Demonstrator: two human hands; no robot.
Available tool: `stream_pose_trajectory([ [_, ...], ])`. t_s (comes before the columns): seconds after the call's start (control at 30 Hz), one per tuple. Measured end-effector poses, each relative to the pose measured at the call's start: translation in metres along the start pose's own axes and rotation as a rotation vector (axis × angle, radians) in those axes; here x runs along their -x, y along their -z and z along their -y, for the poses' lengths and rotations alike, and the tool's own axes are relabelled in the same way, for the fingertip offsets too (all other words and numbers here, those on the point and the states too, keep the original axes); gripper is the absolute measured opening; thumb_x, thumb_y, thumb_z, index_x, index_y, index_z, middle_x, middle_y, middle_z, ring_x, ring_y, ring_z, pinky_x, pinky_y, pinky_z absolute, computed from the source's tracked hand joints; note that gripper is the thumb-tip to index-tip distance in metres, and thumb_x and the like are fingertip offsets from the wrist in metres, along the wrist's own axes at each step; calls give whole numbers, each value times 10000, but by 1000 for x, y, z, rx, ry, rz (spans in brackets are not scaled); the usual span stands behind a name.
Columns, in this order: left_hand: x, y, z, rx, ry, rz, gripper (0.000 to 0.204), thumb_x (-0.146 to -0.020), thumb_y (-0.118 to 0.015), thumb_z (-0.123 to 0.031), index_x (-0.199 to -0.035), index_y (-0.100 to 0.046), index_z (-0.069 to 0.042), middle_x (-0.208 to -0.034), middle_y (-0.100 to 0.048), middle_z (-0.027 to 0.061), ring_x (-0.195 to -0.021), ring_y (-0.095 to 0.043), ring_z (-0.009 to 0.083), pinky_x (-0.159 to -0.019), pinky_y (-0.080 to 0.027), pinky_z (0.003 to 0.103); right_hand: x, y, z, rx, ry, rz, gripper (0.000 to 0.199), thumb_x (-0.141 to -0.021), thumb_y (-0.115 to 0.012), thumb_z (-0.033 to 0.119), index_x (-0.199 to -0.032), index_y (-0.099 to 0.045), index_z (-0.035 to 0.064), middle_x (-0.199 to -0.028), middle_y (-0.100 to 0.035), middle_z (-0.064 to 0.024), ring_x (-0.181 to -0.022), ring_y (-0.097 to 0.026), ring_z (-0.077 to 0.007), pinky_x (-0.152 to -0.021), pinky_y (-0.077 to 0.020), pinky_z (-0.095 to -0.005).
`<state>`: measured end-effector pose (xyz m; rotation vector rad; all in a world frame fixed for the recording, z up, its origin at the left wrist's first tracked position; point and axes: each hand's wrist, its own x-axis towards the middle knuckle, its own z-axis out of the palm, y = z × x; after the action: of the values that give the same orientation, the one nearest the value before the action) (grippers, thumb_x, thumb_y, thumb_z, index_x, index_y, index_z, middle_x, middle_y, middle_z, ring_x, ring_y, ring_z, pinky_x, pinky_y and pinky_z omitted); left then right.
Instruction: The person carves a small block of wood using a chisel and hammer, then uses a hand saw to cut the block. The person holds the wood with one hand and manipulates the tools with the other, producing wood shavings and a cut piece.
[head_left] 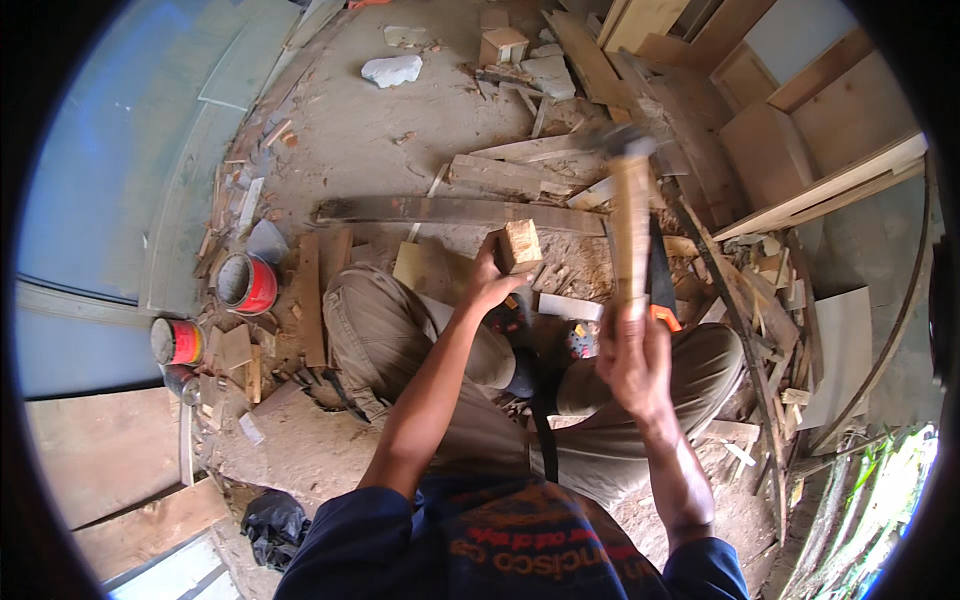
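Note:
My left hand (pixel 490 275) is wrapped round a short wood block (pixel 520 247), whose pale cut end faces up above my crossed legs. In my right hand (pixel 636 360) is a hammer (pixel 630 220), gripped low on its wooden handle and raised upright. Its dark head is smeared by motion and stands well apart from the block. Just behind the hammer handle lies a saw, with its orange grip (pixel 665 318) by my right knee and its dark blade partly hidden.
Two red paint cans (pixel 262 288) stand at the left beside wood scraps. A long dark plank (pixel 450 211) lies across the dirt floor ahead. Wooden cabinet frames (pixel 810 130) rise at the far right. A black plastic bag (pixel 275 528) lies near left, and a white stone (pixel 392 70) far ahead.

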<state>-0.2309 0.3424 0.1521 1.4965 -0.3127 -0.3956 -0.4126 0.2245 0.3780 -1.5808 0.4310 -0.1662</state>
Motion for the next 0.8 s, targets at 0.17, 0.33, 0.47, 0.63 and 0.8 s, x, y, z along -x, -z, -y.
stream_pose_trajectory([
  [0.17,-5,-2,-7,-76,-26,31,829,-690,-909,-85,-1400,-482,-60,-1261,-656,127,-1196,-625,253,-1016,-494,387,-26,1,-1,-112,730,-89,460,-1109,-419,425,-994,-473,-16,-661,-461,-39,-541,-460,-122,-466,-361,-261],
  [0.33,2,5,8,-17,-73,41,850,-663,-927,-106,-1399,-502,-88,-1290,-648,118,-1234,-608,246,-1046,-475,381,-12,37,-95,662,13,-55,452,-1094,-489,330,-826,-624,-9,-640,-583,-196,-563,-591,-311,-558,-465,-473],
  [0.47,-2,8,4,-133,-33,11,838,-659,-934,-76,-1380,-508,-88,-1290,-652,114,-1227,-607,236,-1039,-479,383,-12,32,5,434,324,-166,476,-1110,-401,471,-920,-580,73,-600,-503,13,-466,-456,-65,-400,-371,-259],
  [0.63,0,-3,1,-113,-104,-6,769,-665,-917,-70,-1337,-543,-71,-1219,-684,115,-1146,-654,237,-987,-518,380,-21,0,25,38,715,-195,478,-1107,-386,489,-950,-522,58,-617,-432,6,-490,-402,-85,-422,-300,-266],
  [0.8,2,-13,2,-159,-77,85,744,-688,-909,-95,-1339,-552,-59,-1213,-688,125,-1127,-663,249,-975,-526,383,23,40,-111,698,241,25,423,-1118,-406,386,-919,-539,37,-589,-466,-6,-497,-454,-101,-443,-341,-286],
])
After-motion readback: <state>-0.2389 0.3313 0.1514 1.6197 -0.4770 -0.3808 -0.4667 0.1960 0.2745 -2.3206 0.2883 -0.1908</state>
